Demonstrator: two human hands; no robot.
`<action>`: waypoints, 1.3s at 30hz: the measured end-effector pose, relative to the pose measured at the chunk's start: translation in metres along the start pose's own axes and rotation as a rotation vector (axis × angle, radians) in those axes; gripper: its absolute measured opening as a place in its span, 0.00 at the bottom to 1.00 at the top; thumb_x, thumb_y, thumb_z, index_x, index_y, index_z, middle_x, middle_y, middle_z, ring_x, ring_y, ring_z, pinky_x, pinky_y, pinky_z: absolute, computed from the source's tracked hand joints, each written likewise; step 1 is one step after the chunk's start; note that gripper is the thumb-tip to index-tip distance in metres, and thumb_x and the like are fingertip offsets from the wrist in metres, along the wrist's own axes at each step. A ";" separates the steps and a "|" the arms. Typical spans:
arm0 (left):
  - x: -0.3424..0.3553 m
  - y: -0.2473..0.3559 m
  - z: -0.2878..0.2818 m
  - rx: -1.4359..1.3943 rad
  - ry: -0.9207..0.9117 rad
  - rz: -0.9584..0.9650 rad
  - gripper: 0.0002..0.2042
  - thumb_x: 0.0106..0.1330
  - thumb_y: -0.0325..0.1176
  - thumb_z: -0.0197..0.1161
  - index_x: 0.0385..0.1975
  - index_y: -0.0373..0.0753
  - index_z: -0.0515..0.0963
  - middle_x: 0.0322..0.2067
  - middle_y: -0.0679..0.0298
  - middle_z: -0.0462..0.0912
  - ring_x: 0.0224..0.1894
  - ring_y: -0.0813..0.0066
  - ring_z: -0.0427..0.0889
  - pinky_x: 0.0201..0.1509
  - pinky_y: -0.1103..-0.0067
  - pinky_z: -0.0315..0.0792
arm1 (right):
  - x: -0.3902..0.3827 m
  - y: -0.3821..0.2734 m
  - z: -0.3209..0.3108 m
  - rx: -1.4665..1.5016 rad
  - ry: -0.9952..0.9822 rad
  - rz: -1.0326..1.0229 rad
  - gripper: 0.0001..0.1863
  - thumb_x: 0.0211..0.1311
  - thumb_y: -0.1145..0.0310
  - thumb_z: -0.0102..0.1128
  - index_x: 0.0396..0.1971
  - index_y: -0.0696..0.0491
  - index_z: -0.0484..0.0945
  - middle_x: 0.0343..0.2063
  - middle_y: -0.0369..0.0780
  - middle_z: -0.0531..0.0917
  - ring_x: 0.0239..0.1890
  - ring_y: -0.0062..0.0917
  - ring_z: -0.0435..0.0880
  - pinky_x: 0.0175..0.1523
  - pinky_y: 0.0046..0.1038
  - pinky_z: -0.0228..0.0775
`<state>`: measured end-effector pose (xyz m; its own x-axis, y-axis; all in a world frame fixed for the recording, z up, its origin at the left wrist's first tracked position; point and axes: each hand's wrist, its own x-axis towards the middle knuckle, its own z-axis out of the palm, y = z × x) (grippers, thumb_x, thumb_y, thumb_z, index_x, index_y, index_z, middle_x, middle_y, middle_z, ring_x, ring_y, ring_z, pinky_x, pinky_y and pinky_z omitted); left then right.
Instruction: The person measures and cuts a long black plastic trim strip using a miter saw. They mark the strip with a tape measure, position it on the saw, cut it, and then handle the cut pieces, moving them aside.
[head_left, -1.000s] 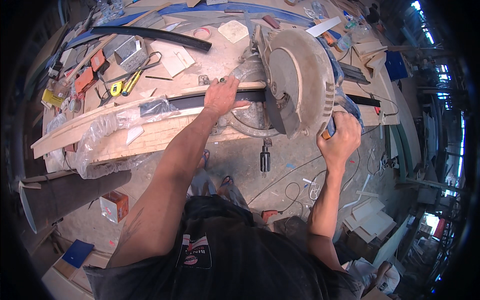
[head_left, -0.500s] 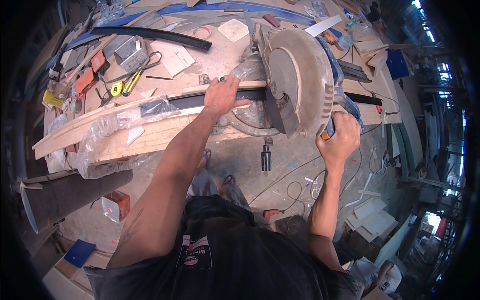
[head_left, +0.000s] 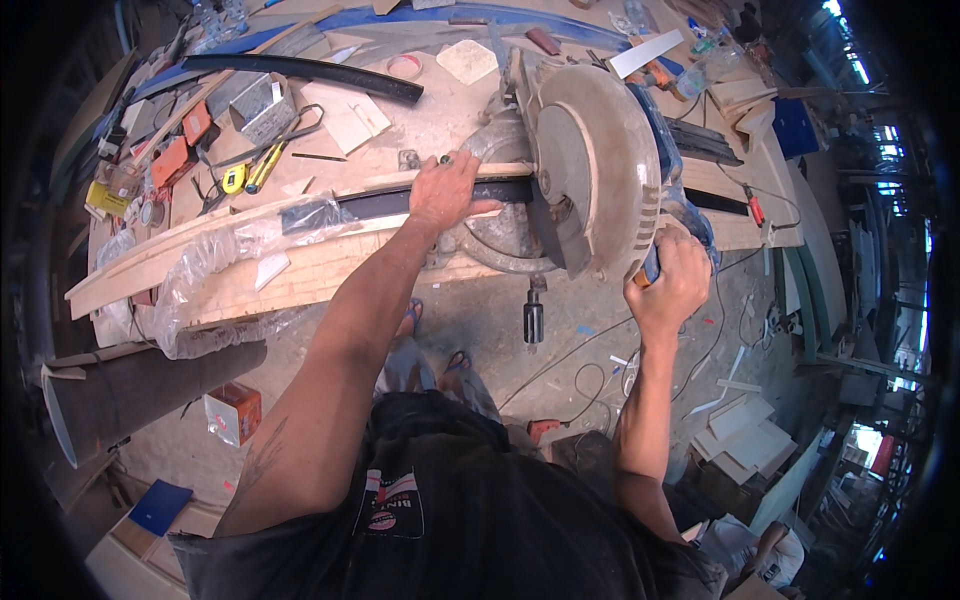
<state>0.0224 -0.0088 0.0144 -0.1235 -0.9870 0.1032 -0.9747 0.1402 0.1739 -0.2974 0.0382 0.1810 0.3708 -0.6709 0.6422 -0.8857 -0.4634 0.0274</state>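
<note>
My left hand (head_left: 447, 190) is closed over a long black strip (head_left: 385, 203) and the pale wooden batten (head_left: 345, 190) behind it, thumb stretched along the strip. Just right of that hand is the blade (head_left: 548, 225) of a mitre saw, lowered across the line of the strip. A big dusty guard (head_left: 605, 165) covers most of the blade and the cut. My right hand (head_left: 670, 283) is wrapped round the saw's handle (head_left: 650, 265), right of the guard. Beyond the saw, a black length (head_left: 715, 201) shows in line with the strip.
Crumpled clear plastic (head_left: 215, 255) lies over the bench's left part. Behind are a yellow tape measure (head_left: 234, 178), orange tools (head_left: 175, 160) and another black strip (head_left: 300, 70). A red-handled tool (head_left: 754, 206) lies at right. Cables (head_left: 590, 385) and board offcuts (head_left: 742, 437) are on the floor.
My right hand and the saw head have shifted slightly left and down. The black length's right end sits further left, showing more of the red-handled tool. My left hand stays put.
</note>
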 end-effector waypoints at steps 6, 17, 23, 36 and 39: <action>0.002 0.000 -0.002 -0.013 -0.054 -0.016 0.42 0.63 0.73 0.67 0.60 0.38 0.76 0.57 0.54 0.81 0.60 0.57 0.82 0.64 0.61 0.73 | 0.004 0.002 -0.004 0.042 -0.047 0.006 0.22 0.42 0.72 0.72 0.44 0.55 0.87 0.48 0.43 0.89 0.53 0.45 0.87 0.66 0.44 0.76; 0.002 -0.001 -0.007 -0.024 -0.096 -0.004 0.42 0.65 0.72 0.66 0.60 0.37 0.76 0.59 0.56 0.81 0.66 0.62 0.79 0.64 0.61 0.73 | 0.033 0.003 -0.021 -0.001 -0.134 0.019 0.24 0.42 0.71 0.76 0.45 0.52 0.90 0.46 0.41 0.90 0.51 0.42 0.87 0.63 0.42 0.76; 0.002 -0.005 0.005 -0.046 0.000 0.027 0.42 0.63 0.73 0.67 0.60 0.38 0.77 0.56 0.56 0.80 0.60 0.57 0.82 0.65 0.61 0.73 | 0.064 0.009 -0.034 -0.001 -0.156 0.005 0.21 0.45 0.70 0.73 0.44 0.52 0.90 0.40 0.43 0.89 0.46 0.44 0.87 0.52 0.42 0.76; -0.002 -0.009 0.001 -0.120 -0.077 0.020 0.45 0.65 0.72 0.65 0.69 0.37 0.73 0.66 0.51 0.79 0.65 0.55 0.83 0.70 0.59 0.70 | 0.237 0.067 -0.043 -0.040 -0.436 0.029 0.36 0.48 0.64 0.70 0.63 0.53 0.85 0.49 0.54 0.90 0.53 0.45 0.91 0.61 0.40 0.78; -0.001 -0.011 0.001 -0.101 -0.069 0.033 0.45 0.65 0.72 0.65 0.69 0.38 0.73 0.67 0.52 0.79 0.65 0.57 0.83 0.71 0.59 0.69 | 0.275 0.085 -0.026 -0.062 -0.368 -0.122 0.38 0.48 0.62 0.69 0.65 0.56 0.83 0.54 0.54 0.88 0.51 0.45 0.91 0.60 0.39 0.78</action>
<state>0.0335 -0.0096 0.0116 -0.1710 -0.9843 0.0436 -0.9465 0.1764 0.2701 -0.2785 -0.1705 0.3795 0.5394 -0.7812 0.3143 -0.8402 -0.5240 0.1396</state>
